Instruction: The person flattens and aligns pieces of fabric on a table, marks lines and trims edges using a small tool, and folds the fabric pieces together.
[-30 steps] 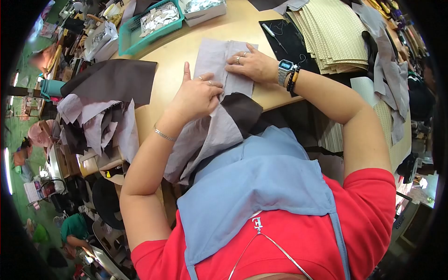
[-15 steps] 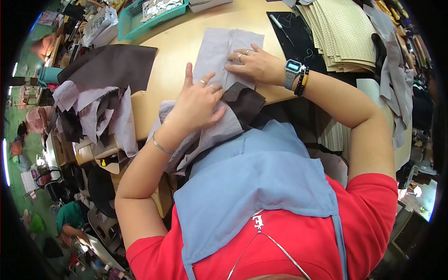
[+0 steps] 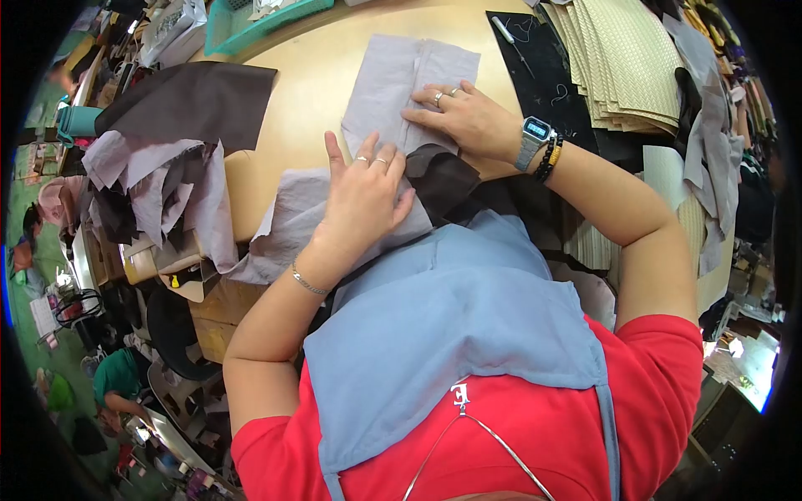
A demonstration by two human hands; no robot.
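Note:
Pale grey-lilac cloth [image 3: 380, 79] with a seam down its middle lies flat on the wooden table. My right hand [image 3: 468, 121], with a watch at its wrist, rests on the seam's right side, fingers apart. Lower down, my left hand [image 3: 368, 188] lies spread over the near part of the cloth, its thumb and fingers apart. A dark brown piece [image 3: 443, 179] is between the cloth and my blue apron [image 3: 451, 309]. More pale cloth [image 3: 288, 213] spreads out to the left, under my left forearm, and hangs over the table edge.
Dark cloth [image 3: 205, 100] and a heap of scraps [image 3: 146, 179] lie at the left. A teal basket [image 3: 251, 33] stands at the back. To the right are an awl [image 3: 512, 42] on a black mat [image 3: 543, 88] and stacked woven sheets [image 3: 626, 63]. A person in green [image 3: 117, 380] is lower left.
My left hand has shifted slightly right and lower, its fingers spread. The near pale cloth has opened out to the left. The view has shifted, and the basket is now partly cut off.

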